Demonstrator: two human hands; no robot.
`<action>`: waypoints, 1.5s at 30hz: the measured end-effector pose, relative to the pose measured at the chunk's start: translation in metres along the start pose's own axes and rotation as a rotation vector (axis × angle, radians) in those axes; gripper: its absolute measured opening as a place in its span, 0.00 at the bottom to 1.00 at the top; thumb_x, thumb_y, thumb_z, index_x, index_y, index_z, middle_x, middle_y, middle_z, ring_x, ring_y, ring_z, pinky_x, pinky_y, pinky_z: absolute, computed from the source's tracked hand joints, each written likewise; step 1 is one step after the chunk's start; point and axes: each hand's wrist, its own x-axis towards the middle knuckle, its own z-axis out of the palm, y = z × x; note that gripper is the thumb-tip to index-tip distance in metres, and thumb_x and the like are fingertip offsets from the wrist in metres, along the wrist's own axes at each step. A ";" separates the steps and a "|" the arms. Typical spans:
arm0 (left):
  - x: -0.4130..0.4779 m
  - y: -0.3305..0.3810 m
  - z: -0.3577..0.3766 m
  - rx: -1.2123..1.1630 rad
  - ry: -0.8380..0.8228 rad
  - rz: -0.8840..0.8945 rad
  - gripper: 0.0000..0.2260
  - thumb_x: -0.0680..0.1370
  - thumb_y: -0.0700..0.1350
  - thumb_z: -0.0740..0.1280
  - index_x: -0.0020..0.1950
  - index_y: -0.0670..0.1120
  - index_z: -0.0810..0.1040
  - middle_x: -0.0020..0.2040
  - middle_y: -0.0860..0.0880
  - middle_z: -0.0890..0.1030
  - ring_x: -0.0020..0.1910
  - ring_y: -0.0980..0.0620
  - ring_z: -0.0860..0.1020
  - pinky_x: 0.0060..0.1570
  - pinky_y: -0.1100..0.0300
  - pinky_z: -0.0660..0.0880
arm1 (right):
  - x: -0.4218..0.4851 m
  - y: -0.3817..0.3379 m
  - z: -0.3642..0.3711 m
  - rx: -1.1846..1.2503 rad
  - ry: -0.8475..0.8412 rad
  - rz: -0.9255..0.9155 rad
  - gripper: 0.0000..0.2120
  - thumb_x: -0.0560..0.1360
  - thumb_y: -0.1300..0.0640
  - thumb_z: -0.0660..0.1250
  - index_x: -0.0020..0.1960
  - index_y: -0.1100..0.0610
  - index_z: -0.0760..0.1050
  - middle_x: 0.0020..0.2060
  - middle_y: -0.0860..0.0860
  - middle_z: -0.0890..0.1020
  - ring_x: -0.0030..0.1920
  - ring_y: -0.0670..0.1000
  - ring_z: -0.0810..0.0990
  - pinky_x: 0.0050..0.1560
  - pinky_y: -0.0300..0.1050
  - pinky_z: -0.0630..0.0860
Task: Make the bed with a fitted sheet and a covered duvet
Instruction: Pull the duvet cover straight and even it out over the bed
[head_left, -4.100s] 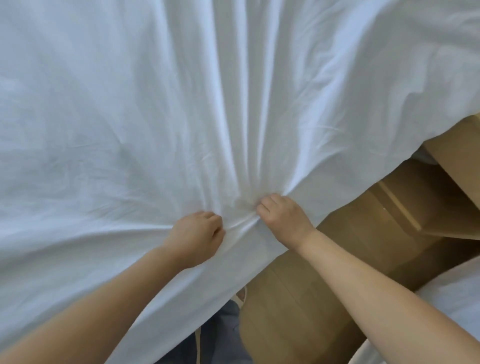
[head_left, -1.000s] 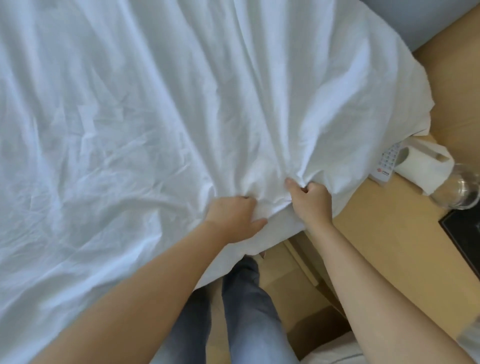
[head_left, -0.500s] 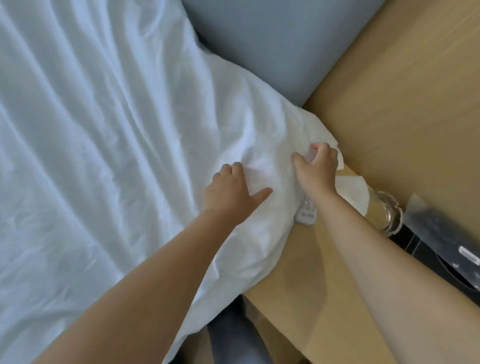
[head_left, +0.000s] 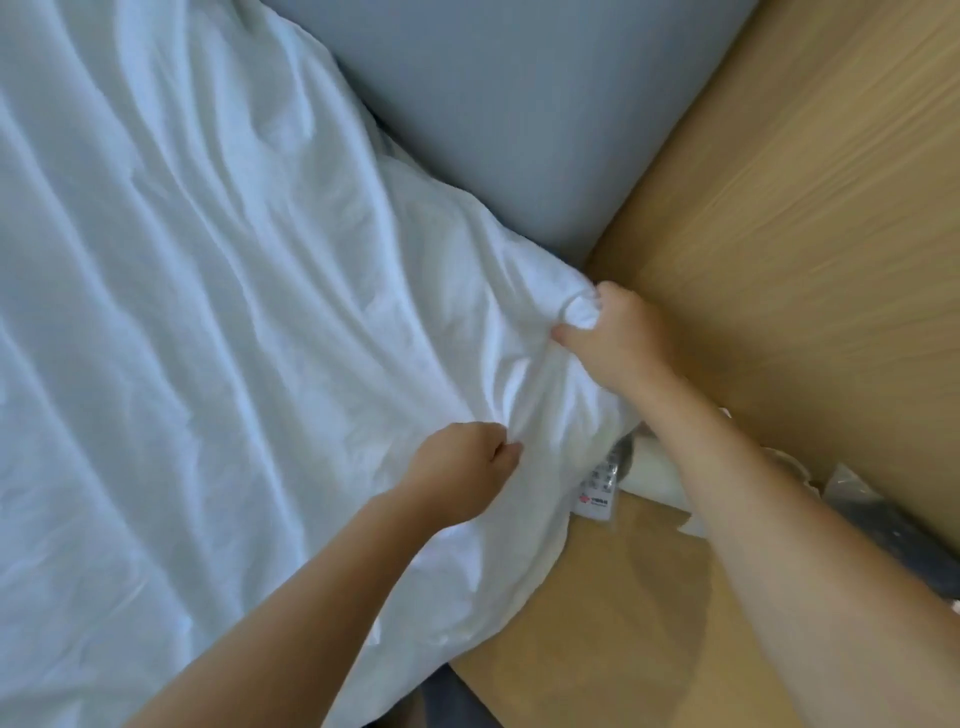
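Note:
A white covered duvet (head_left: 197, 312) lies spread over the bed and fills the left of the view, with long creases. Its near right corner hangs over a wooden bedside surface (head_left: 613, 623). My right hand (head_left: 615, 338) grips that corner, bunched in its fingers, close to the grey padded headboard (head_left: 519, 104). My left hand (head_left: 462, 470) pinches a fold of the duvet a little lower and to the left. The fitted sheet is hidden under the duvet.
A wooden wall panel (head_left: 805, 234) runs along the right. On the bedside surface lie a white remote control (head_left: 597, 493), partly under the duvet, a white roll (head_left: 660, 478) behind my right forearm, and a dark object (head_left: 883, 519) at the right edge.
Both hands have moved along the duvet's edge up to its corner by the headboard. The right hand pushed further toward the headboard; the left hand closed from a flat press into a pinch.

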 end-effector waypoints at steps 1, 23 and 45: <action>-0.007 0.007 -0.004 -0.048 0.007 0.050 0.20 0.80 0.52 0.58 0.30 0.48 0.58 0.25 0.53 0.64 0.26 0.55 0.64 0.29 0.61 0.60 | -0.012 0.002 -0.019 0.035 0.112 -0.047 0.16 0.68 0.48 0.73 0.43 0.56 0.70 0.39 0.48 0.76 0.41 0.53 0.75 0.37 0.44 0.64; -0.082 -0.044 0.097 0.450 -0.035 -0.012 0.47 0.73 0.66 0.60 0.75 0.47 0.32 0.77 0.46 0.39 0.76 0.46 0.37 0.70 0.48 0.32 | -0.142 0.027 0.075 -0.388 -0.066 -0.456 0.31 0.66 0.62 0.70 0.69 0.63 0.68 0.68 0.65 0.68 0.69 0.65 0.65 0.68 0.65 0.56; -0.291 -0.181 0.126 0.312 0.290 -0.254 0.40 0.65 0.52 0.73 0.72 0.37 0.65 0.69 0.35 0.69 0.68 0.35 0.67 0.61 0.35 0.65 | -0.254 -0.070 0.133 -0.871 -0.568 -0.685 0.12 0.68 0.65 0.58 0.33 0.49 0.66 0.31 0.43 0.70 0.31 0.46 0.69 0.29 0.40 0.57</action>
